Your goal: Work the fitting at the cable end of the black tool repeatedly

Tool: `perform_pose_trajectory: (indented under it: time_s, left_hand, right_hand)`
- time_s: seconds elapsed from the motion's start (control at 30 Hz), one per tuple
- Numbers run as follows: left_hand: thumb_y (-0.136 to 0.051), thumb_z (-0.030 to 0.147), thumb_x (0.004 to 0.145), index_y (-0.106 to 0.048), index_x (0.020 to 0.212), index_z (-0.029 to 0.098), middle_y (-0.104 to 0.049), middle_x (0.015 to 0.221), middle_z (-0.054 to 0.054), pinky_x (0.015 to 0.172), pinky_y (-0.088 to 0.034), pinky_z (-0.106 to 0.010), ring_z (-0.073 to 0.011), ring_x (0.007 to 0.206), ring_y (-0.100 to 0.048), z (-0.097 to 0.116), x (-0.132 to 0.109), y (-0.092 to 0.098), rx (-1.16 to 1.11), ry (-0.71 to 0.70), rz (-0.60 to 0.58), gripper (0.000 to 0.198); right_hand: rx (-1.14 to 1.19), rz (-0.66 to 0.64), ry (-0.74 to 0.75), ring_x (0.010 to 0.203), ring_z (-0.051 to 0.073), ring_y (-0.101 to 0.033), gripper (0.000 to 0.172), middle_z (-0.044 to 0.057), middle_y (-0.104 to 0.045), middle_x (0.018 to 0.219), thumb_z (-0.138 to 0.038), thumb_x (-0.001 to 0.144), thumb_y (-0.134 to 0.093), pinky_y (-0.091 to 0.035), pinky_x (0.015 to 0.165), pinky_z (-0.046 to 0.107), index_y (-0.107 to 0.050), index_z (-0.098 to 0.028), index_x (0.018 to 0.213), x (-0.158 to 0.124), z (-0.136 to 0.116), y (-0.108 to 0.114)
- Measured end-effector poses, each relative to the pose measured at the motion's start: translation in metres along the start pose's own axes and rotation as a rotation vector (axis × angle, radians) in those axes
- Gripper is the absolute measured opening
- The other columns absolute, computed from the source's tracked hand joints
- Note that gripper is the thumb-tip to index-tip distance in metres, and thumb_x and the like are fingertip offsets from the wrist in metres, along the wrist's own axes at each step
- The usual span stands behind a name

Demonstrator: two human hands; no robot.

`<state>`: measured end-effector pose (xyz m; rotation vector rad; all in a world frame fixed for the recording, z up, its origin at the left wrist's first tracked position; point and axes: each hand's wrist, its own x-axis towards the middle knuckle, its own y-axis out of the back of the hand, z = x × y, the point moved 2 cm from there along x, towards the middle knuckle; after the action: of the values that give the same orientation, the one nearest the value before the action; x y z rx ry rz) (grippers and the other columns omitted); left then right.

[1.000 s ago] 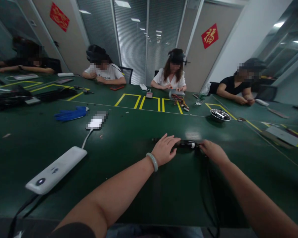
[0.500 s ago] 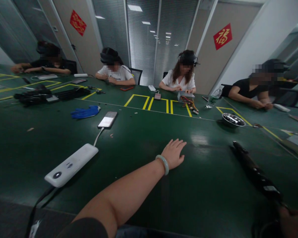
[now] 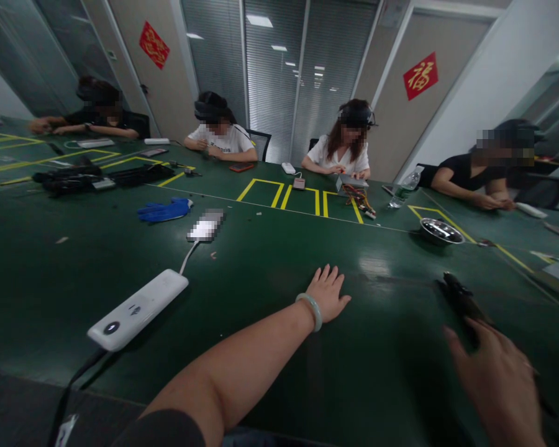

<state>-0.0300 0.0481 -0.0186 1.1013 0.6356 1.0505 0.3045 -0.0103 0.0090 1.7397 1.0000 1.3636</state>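
A long black stick-like thing (image 3: 457, 293) lies at the right side of the green table (image 3: 261, 298), with its far tip pointing away and a bit to the left. The right hand (image 3: 499, 367) is over its near part. The thumb stands wide from the fingers, but the hand is blurry and hides the rest, so I cannot tell if the fingers grip it. The thing looks stiff and smooth, probably fairly light, and maybe a little slippery. The thick middle should be a good place to hold it.

The left hand (image 3: 327, 295) is flat on the table, near the middle, with its fingers spread and nothing in them. A pale bracelet (image 3: 315, 311) is on that wrist.

To the left, a white block (image 3: 138, 310) is joined by a white cord to a phone (image 3: 205, 225). A blue glove (image 3: 165, 210) is just beyond. Far to the right are a shiny bowl (image 3: 441, 231) and a clear bottle (image 3: 405, 188). Four people sit along the far side.
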Motion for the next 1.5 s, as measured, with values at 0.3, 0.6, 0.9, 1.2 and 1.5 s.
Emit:
perform_pose_trajectory:
  time_s: [0.3, 0.6, 0.9, 1.2, 1.5]
  left_hand:
    - [-0.029, 0.045, 0.094, -0.022, 0.148, 0.015, -0.017, 0.156, -0.011, 0.115, -0.01, -0.05, -0.0307, 0.143, -0.009, 0.002, -0.001, -0.008, 0.174, -0.058, 0.057, 0.062]
    - [-0.046, 0.04, 0.088, -0.03, 0.146, 0.014, -0.029, 0.152, -0.012, 0.116, -0.009, -0.052, -0.0356, 0.141, -0.016, 0.005, 0.004, -0.013, 0.233, -0.092, 0.033, 0.066]
    - [-0.038, 0.041, 0.091, -0.026, 0.148, 0.019, -0.024, 0.154, -0.008, 0.117, -0.008, -0.049, -0.0294, 0.142, -0.015, 0.005, 0.001, -0.014, 0.245, -0.093, 0.019, 0.062]
    - [-0.031, 0.04, 0.093, -0.022, 0.149, 0.016, -0.018, 0.156, -0.011, 0.116, -0.006, -0.048, -0.0296, 0.143, -0.011, 0.006, -0.002, -0.01, 0.265, -0.085, -0.015, 0.061]
    - [-0.034, 0.043, 0.092, -0.019, 0.149, 0.015, -0.016, 0.156, -0.012, 0.116, -0.005, -0.048, -0.0306, 0.143, -0.01, 0.003, 0.0, -0.015, 0.232, -0.083, -0.02, 0.065]
  right_hand:
    - [0.425, -0.412, 0.657, 0.143, 0.024, -0.011, 0.056, 0.001, -0.023, 0.154, -0.047, 0.096, -0.026, -0.015, 0.116, 0.05, -0.028, -0.027, 0.147, 0.031, -0.211, -0.059]
    - [0.49, -0.567, 0.623, 0.143, 0.022, -0.013, 0.051, -0.003, -0.027, 0.153, -0.05, 0.097, -0.024, -0.012, 0.117, 0.05, -0.036, -0.032, 0.143, 0.019, -0.22, -0.086]
    - [0.518, -0.574, 0.617, 0.143, 0.023, -0.015, 0.052, -0.002, -0.028, 0.152, -0.052, 0.096, -0.025, -0.012, 0.117, 0.051, -0.037, -0.032, 0.143, 0.02, -0.217, -0.09]
    - [0.53, -0.594, 0.629, 0.143, 0.023, -0.014, 0.053, -0.001, -0.028, 0.152, -0.053, 0.096, -0.026, -0.012, 0.116, 0.051, -0.036, -0.031, 0.144, 0.022, -0.213, -0.09]
    - [0.572, -0.602, 0.629, 0.143, 0.023, -0.016, 0.052, -0.002, -0.03, 0.151, -0.052, 0.096, -0.028, -0.014, 0.117, 0.049, -0.036, -0.033, 0.143, 0.022, -0.21, -0.09]
